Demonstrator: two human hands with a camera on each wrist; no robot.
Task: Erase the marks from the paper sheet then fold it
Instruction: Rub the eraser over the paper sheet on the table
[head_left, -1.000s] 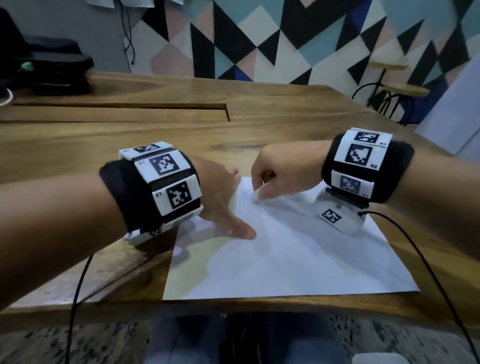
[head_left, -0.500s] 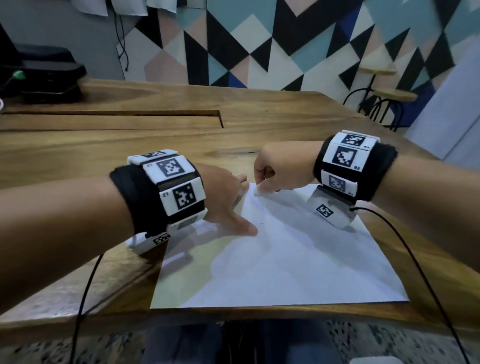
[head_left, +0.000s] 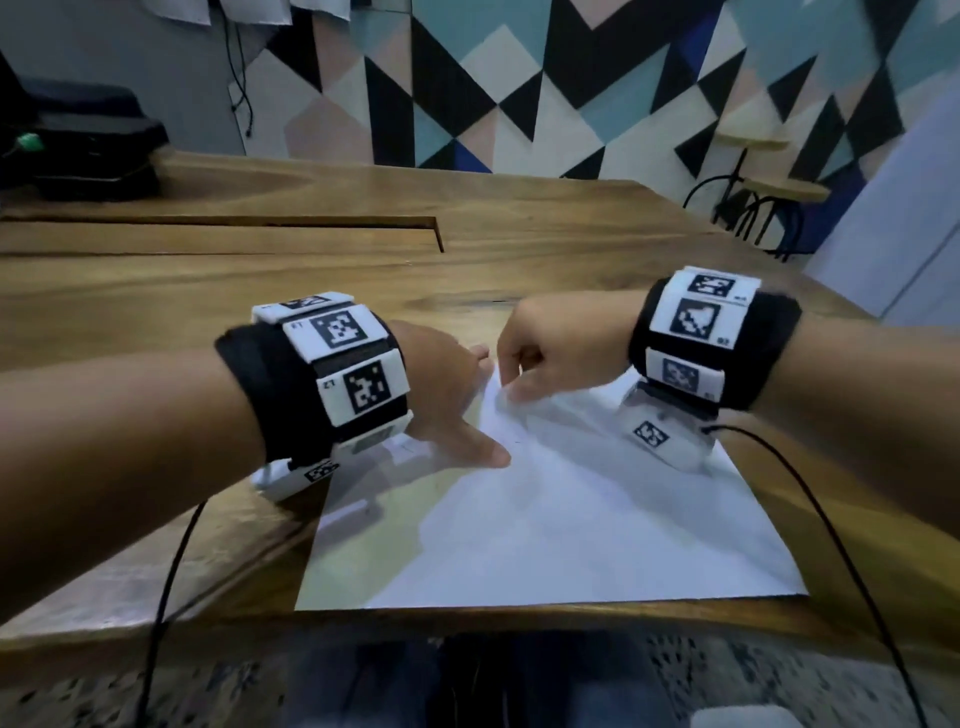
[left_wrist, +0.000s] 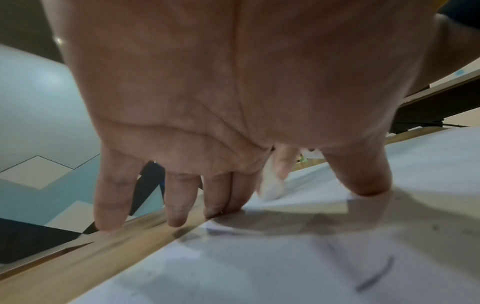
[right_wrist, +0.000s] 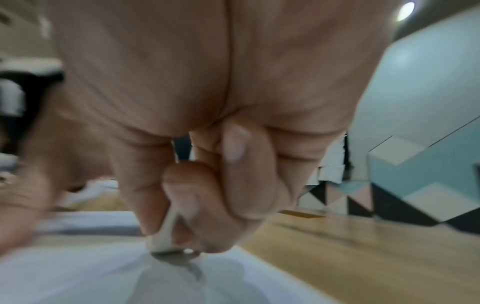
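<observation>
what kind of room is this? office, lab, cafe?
Probably a cafe or casual lounge, not a lab: a wall painted in coloured triangles, a big wooden table and round-seat metal stools by the wall. Black gear sits on the table's far left; I cannot tell what it is.

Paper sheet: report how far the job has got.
Done: nothing visibly finished. In hand: the right hand rubs an eraser on the paper sheet while the left hand presses it flat. Left: a pencil mark remains, and the sheet lies unfolded.
</observation>
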